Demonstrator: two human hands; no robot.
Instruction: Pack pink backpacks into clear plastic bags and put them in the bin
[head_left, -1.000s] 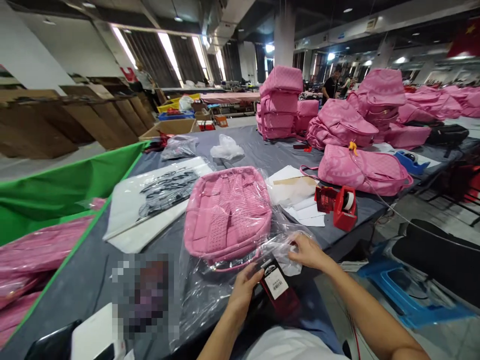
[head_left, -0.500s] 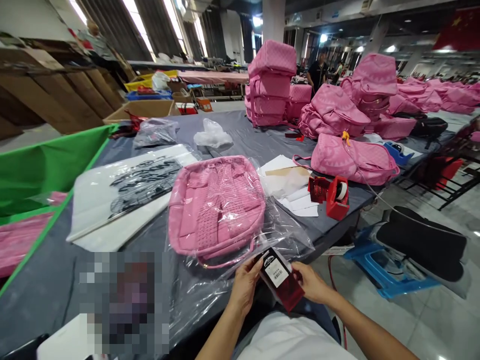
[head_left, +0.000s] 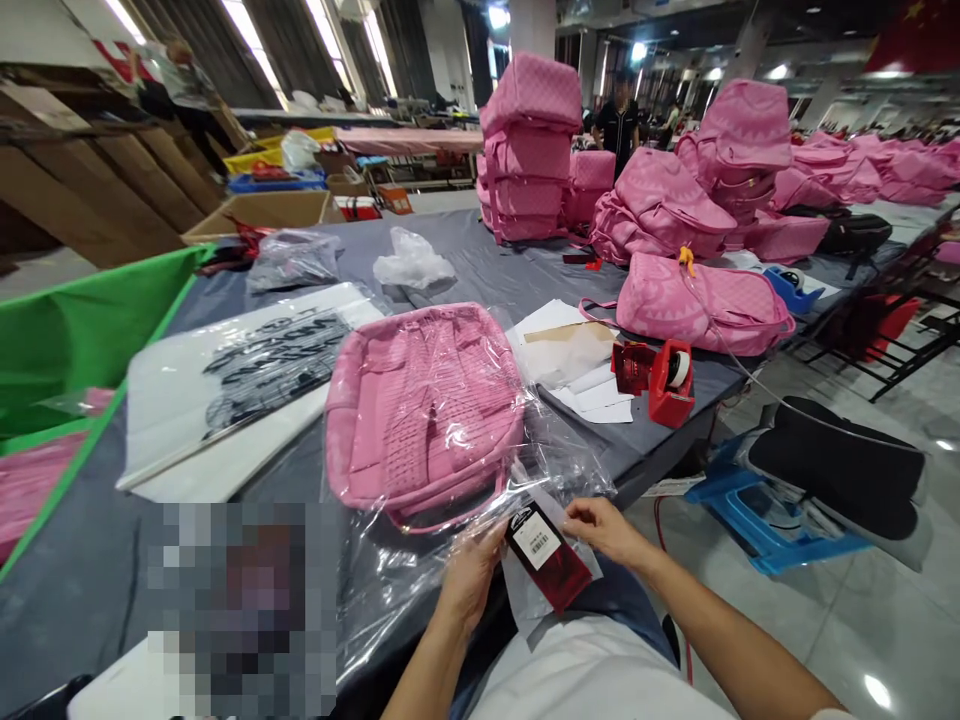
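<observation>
A black and dark-red hang tag (head_left: 561, 575) with a white barcode label lies over thin translucent plastic film (head_left: 517, 597) in front of my lap. My left hand (head_left: 472, 580) grips the tag's left edge between thumb and fingers. At the tag's upper right, my right hand (head_left: 607, 530) is closed in a pinch at the plastic film; its fingertips are partly hidden. Just beyond both hands, a pink backpack (head_left: 427, 410) lies flat inside a clear plastic bag (head_left: 559, 460), straps facing up. The bag's loose end spreads toward me over the table edge.
White printed plastic bags (head_left: 176, 390) lie left of the backpack, beside a green bin (head_left: 82, 325). Papers (head_left: 574, 350) and a red tape dispenser (head_left: 670, 385) sit to the right. Stacked pink backpacks (head_left: 532, 150) stand farther back. A blue stool (head_left: 776, 520) is on the floor at right.
The tag has shifted slightly left, and more translucent film shows around it. My right hand has moved from the tag's right edge up and left. The camera view has shifted slightly.
</observation>
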